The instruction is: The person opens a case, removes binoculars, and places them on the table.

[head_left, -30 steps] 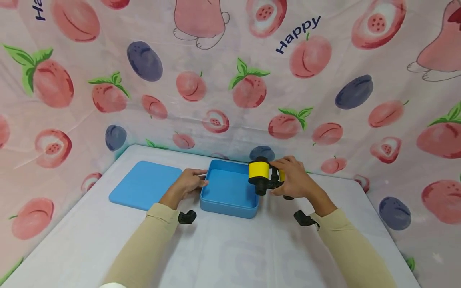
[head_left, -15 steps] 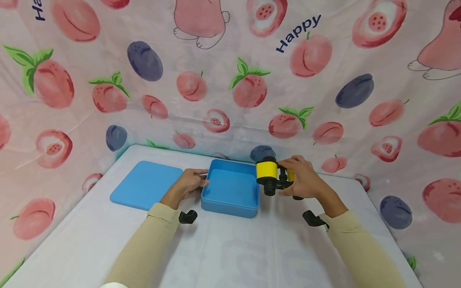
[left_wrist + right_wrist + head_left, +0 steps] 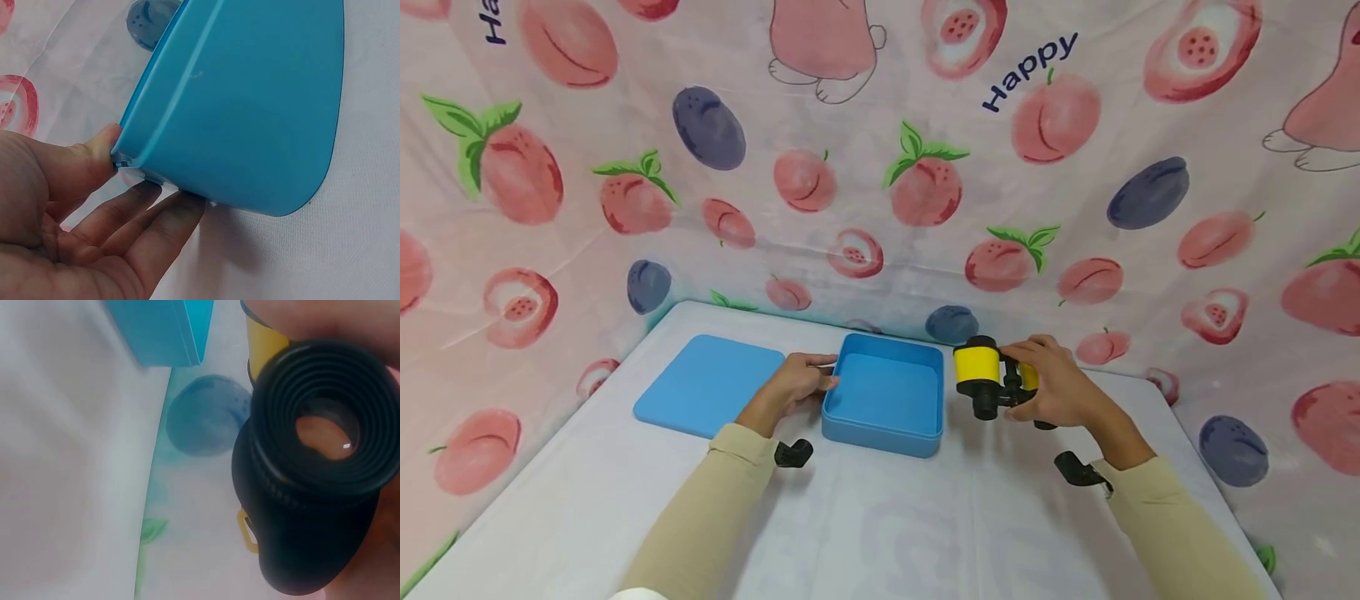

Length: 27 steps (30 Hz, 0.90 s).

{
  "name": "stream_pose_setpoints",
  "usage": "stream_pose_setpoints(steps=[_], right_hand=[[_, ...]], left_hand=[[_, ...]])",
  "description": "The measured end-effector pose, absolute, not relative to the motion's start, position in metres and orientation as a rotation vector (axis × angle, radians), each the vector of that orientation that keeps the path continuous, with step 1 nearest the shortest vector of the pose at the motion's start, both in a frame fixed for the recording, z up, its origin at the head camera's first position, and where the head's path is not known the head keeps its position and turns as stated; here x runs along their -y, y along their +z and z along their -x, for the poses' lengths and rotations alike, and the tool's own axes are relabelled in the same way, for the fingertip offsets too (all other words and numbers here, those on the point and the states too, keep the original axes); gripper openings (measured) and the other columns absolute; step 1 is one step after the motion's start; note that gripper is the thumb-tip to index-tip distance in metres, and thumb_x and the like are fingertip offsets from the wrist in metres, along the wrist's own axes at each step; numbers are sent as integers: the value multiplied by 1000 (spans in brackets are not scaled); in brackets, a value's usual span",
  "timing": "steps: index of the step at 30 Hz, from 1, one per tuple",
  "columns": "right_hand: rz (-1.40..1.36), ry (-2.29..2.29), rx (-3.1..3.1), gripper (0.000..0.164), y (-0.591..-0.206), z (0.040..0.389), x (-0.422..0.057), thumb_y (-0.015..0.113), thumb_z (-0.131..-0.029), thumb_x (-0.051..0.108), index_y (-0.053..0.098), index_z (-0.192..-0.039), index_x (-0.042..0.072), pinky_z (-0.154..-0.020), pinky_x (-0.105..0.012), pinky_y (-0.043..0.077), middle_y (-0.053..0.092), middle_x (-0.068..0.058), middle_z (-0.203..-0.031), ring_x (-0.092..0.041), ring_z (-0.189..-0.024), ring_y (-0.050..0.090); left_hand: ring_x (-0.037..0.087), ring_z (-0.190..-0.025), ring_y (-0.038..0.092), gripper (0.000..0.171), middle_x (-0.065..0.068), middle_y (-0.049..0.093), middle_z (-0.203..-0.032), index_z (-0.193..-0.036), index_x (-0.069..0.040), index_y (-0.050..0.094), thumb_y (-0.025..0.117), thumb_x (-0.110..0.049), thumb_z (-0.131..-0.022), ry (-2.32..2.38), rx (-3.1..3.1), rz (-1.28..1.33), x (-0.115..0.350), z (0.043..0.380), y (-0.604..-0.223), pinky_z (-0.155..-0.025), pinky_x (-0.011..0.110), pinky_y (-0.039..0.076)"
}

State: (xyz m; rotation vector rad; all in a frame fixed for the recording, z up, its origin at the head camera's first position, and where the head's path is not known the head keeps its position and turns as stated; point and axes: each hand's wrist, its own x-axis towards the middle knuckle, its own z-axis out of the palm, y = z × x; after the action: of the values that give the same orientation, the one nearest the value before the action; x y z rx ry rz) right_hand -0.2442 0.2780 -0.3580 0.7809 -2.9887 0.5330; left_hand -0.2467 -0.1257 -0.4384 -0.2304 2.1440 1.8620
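My right hand (image 3: 1063, 387) grips a pair of yellow and black binoculars (image 3: 977, 367), held to the right of the blue box. A black eyepiece (image 3: 331, 419) fills much of the right wrist view. My left hand (image 3: 793, 382) holds the left side of a shallow blue box (image 3: 880, 442), which stands without its lid on the table. In the left wrist view, the thumb lies on the box's rim and the fingers (image 3: 165, 225) touch its outer wall. Nothing lies inside the box.
A flat blue lid (image 3: 707, 383) lies left of the box. White cloth (image 3: 880, 533) covers the table. Behind and at both sides hangs a fruit-printed curtain (image 3: 865, 167), close to the far edge. Black wrist cameras (image 3: 793, 454) stick out below the hands.
My right hand has carried the binoculars rightward, from over the box's right edge to beside it. The left hand, box and lid keep their places.
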Motion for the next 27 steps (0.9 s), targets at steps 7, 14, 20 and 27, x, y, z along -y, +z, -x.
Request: stream_pose_setpoints(steps=[7, 14, 20, 27], right_hand=[[-747, 525, 2999, 94, -353, 239, -289, 93, -71, 31, 53, -152, 7, -108, -74, 42, 52, -21, -152, -42, -142, 34], [-726, 508, 2994, 95, -350, 239, -303, 94, -71, 29, 52, -152, 5, -108, -74, 43, 51, -21, -152, -42, -142, 34], [-710, 519, 2987, 95, -348, 236, -311, 93, -70, 30, 52, -151, 5, -108, -75, 42, 52, -22, -151, -43, -141, 34], [-667, 547, 2999, 95, -350, 234, -318, 94, -69, 29, 52, -151, 4, -105, -74, 44, 52, -23, -149, -43, -137, 36]], left_hand=[[38, -140, 57, 58, 25, 47, -159, -156, -5, 48, 65, 0, -100, 1859, -2153, 230, 127, 245, -436, -115, 53, 48], [38, -141, 56, 59, 24, 46, -160, -156, -6, 47, 64, -1, -100, 1847, -2154, 229, 126, 246, -435, -115, 53, 48], [38, -141, 56, 59, 24, 46, -160, -156, -6, 47, 65, 0, -100, 1845, -2160, 232, 126, 247, -437, -115, 52, 48], [37, -140, 57, 58, 23, 46, -161, -157, -8, 47, 64, -1, -101, 1839, -2157, 237, 123, 247, -439, -114, 52, 49]])
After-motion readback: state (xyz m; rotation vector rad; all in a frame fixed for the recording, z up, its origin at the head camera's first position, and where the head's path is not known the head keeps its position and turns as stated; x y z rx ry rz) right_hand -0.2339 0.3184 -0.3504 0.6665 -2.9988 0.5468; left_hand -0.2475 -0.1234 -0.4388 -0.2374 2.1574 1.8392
